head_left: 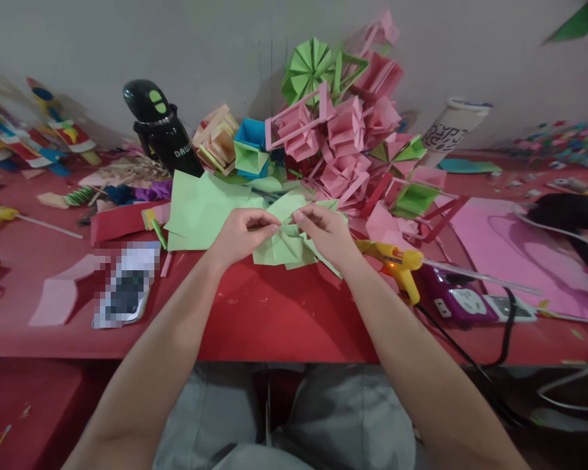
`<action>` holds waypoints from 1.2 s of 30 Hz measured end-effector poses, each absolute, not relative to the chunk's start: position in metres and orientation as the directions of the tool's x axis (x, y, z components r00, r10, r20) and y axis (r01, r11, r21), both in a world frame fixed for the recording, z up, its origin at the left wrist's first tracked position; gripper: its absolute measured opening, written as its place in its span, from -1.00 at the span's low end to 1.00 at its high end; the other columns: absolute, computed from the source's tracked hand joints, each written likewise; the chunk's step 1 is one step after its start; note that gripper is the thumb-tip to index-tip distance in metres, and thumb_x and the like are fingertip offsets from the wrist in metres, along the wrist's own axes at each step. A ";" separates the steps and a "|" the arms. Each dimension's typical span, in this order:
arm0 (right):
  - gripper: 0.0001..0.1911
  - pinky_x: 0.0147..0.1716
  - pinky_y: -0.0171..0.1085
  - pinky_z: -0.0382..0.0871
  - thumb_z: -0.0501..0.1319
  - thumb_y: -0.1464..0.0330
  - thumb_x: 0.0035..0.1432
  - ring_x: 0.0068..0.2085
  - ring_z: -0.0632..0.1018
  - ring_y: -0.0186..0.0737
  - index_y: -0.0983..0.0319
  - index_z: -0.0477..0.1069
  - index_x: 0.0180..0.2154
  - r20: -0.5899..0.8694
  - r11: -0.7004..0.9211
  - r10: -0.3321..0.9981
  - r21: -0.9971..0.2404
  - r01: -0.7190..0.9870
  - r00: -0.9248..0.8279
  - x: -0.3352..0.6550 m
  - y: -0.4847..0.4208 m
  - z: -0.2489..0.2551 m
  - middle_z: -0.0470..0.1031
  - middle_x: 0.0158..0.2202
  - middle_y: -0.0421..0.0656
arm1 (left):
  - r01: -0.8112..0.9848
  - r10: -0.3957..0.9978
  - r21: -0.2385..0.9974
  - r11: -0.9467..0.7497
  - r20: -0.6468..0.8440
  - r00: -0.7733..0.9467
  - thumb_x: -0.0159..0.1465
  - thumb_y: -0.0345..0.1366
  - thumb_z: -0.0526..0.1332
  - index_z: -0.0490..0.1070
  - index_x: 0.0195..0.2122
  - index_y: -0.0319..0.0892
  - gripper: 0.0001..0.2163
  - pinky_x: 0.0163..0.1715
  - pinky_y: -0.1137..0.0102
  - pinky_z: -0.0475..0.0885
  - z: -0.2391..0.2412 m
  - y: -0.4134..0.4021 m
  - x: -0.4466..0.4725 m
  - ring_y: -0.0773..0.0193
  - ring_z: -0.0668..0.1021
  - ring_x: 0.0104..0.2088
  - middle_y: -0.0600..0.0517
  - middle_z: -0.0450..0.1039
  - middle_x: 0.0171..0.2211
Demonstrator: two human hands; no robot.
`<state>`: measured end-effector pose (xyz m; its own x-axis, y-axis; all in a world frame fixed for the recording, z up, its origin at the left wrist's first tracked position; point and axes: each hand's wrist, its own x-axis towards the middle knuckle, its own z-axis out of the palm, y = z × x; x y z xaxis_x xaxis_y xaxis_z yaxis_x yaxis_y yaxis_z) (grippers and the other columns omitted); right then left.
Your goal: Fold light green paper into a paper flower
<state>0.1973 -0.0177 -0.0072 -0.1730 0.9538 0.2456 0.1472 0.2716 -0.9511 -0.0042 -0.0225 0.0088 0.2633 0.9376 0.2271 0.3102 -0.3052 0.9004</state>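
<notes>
Both hands meet over a folded light-green paper piece (280,249) near the middle of the red table (294,320). My left hand (245,234) pinches the paper's upper edge between thumb and fingers. From the other side, my right hand (322,230) grips the same paper close to the left fingertips. Pleats show below the fingers; the exact fold under the fingertips is hidden. Light-green paper sheets (200,205) lie beside and behind my left hand. More green paper strips lie just behind the fingers.
Pink paper lanterns (345,124) pile up behind the hands. A yellow glue gun (396,261) lies by my right forearm, near a purple power strip (463,300). A phone (130,284) rests at left. A black bottle (164,130) stands against the wall.
</notes>
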 end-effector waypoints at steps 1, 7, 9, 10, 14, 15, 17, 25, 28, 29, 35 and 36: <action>-0.59 -0.37 -0.26 0.33 0.28 -0.01 0.17 -0.34 0.47 -0.29 0.22 0.48 -0.27 0.237 0.257 0.959 -0.958 0.128 -0.155 0.197 -0.017 -0.008 0.51 -0.34 -0.15 | 0.302 0.939 0.901 -0.313 0.246 0.239 0.18 -0.24 0.37 0.62 -0.34 -0.20 -0.87 -0.30 0.39 0.48 0.008 -0.021 -0.005 0.23 0.61 -0.32 -0.02 0.63 -0.35; -0.62 -0.28 -0.24 0.42 0.40 0.06 0.06 -0.27 0.51 -0.27 0.20 0.43 -0.25 0.246 0.261 0.955 -0.963 0.071 -0.167 0.199 -0.018 -0.007 0.51 -0.28 -0.14 | 0.265 0.941 0.903 -0.339 0.322 0.106 0.15 -0.24 0.38 0.61 -0.33 -0.19 -0.86 -0.29 0.36 0.51 0.005 -0.015 -0.010 0.23 0.61 -0.33 -0.01 0.63 -0.38; -0.65 -0.30 -0.24 0.42 0.39 0.08 0.08 -0.30 0.50 -0.28 0.21 0.43 -0.29 0.252 0.278 0.944 -0.955 0.104 -0.211 0.200 -0.019 -0.006 0.51 -0.30 -0.16 | 0.281 0.940 0.897 -0.341 0.329 0.092 0.15 -0.24 0.38 0.61 -0.33 -0.18 -0.87 -0.28 0.35 0.53 0.005 -0.015 -0.011 0.21 0.62 -0.32 -0.02 0.63 -0.37; -0.67 -0.31 -0.24 0.41 0.39 0.10 0.09 -0.31 0.50 -0.29 0.21 0.44 -0.30 0.251 0.286 0.938 -0.950 0.124 -0.238 0.201 -0.019 -0.006 0.50 -0.30 -0.16 | 0.289 0.939 0.894 -0.344 0.332 0.091 0.15 -0.25 0.38 0.60 -0.33 -0.18 -0.87 -0.27 0.34 0.53 0.005 -0.015 -0.011 0.21 0.62 -0.31 -0.02 0.63 -0.37; -0.71 -0.31 -0.24 0.43 0.40 0.18 0.07 -0.26 0.52 -0.26 0.20 0.44 -0.26 0.252 0.310 0.920 -0.936 0.165 -0.299 0.202 -0.022 -0.003 0.50 -0.24 -0.15 | 0.304 0.933 0.883 -0.359 0.342 0.109 0.15 -0.28 0.37 0.59 -0.34 -0.18 -0.90 -0.25 0.34 0.54 0.006 -0.015 -0.011 0.21 0.62 -0.31 -0.01 0.62 -0.39; -0.72 -0.31 -0.25 0.43 0.40 0.19 0.07 -0.25 0.53 -0.25 0.20 0.45 -0.26 0.254 0.317 0.918 -0.931 0.178 -0.306 0.202 -0.022 -0.003 0.50 -0.23 -0.15 | 0.308 0.933 0.881 -0.361 0.343 0.112 0.16 -0.28 0.37 0.59 -0.34 -0.18 -0.90 -0.26 0.34 0.54 0.006 -0.015 -0.012 0.21 0.62 -0.31 0.00 0.61 -0.39; -0.75 -0.33 -0.25 0.42 0.37 0.19 0.10 -0.27 0.52 -0.26 0.20 0.45 -0.27 0.256 0.335 0.911 -0.916 0.219 -0.324 0.201 -0.024 -0.002 0.50 -0.26 -0.16 | 0.319 0.932 0.875 -0.363 0.343 0.121 0.16 -0.29 0.36 0.59 -0.34 -0.18 -0.91 -0.26 0.34 0.54 0.005 -0.014 -0.012 0.21 0.62 -0.31 0.00 0.61 -0.39; -0.71 -0.40 -0.26 0.33 0.34 0.15 0.16 -0.41 0.45 -0.31 0.20 0.37 -0.38 0.281 0.341 0.922 -0.916 0.212 -0.268 0.199 -0.021 -0.007 0.45 -0.43 -0.21 | 0.326 0.939 0.881 -0.343 0.323 0.115 0.17 -0.29 0.36 0.59 -0.32 -0.18 -0.90 -0.23 0.33 0.53 0.003 -0.012 -0.014 0.23 0.61 -0.31 -0.01 0.61 -0.36; -0.66 -0.39 -0.24 0.33 0.35 0.09 0.13 -0.41 0.44 -0.30 0.19 0.36 -0.39 0.297 0.340 0.926 -0.924 0.173 -0.232 0.198 -0.021 -0.010 0.44 -0.44 -0.21 | 0.322 0.939 0.882 -0.344 0.323 0.116 0.18 -0.29 0.35 0.60 -0.22 -0.19 -0.84 -0.22 0.33 0.52 0.003 -0.013 -0.012 0.24 0.60 -0.32 -0.01 0.59 -0.36; -0.64 -0.39 -0.24 0.33 0.36 0.07 0.12 -0.41 0.44 -0.30 0.19 0.36 -0.39 0.296 0.335 0.930 -0.927 0.167 -0.219 0.197 -0.021 -0.010 0.44 -0.44 -0.21 | 0.326 0.939 0.881 -0.343 0.323 0.115 0.18 -0.28 0.34 0.60 -0.19 -0.19 -0.82 -0.22 0.33 0.51 0.004 -0.014 -0.011 0.25 0.59 -0.32 -0.01 0.58 -0.37; -0.66 -0.43 -0.25 0.34 0.39 0.10 0.07 -0.45 0.47 -0.31 0.18 0.37 -0.31 0.252 0.275 0.954 -0.951 0.142 -0.159 0.197 -0.020 -0.009 0.51 -0.45 -0.21 | 0.341 0.944 0.881 -0.328 0.297 0.141 0.21 -0.27 0.31 0.60 -0.17 -0.18 -0.80 -0.25 0.34 0.48 0.007 -0.019 -0.009 0.25 0.55 -0.34 0.00 0.54 -0.39; -0.67 -0.44 -0.26 0.33 0.39 0.13 0.07 -0.46 0.47 -0.32 0.18 0.37 -0.27 0.238 0.259 0.959 -0.956 0.135 -0.153 0.197 -0.020 -0.009 0.52 -0.45 -0.21 | 0.333 0.947 0.888 -0.318 0.282 0.153 0.21 -0.27 0.31 0.60 -0.16 -0.18 -0.80 -0.25 0.34 0.47 0.007 -0.019 -0.010 0.26 0.54 -0.34 0.00 0.53 -0.38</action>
<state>0.1975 -0.0196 -0.0091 -0.1528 0.9592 0.2379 0.1350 0.2587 -0.9565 -0.0095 -0.0189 0.0073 0.1527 0.9473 0.2817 0.3327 -0.3177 0.8879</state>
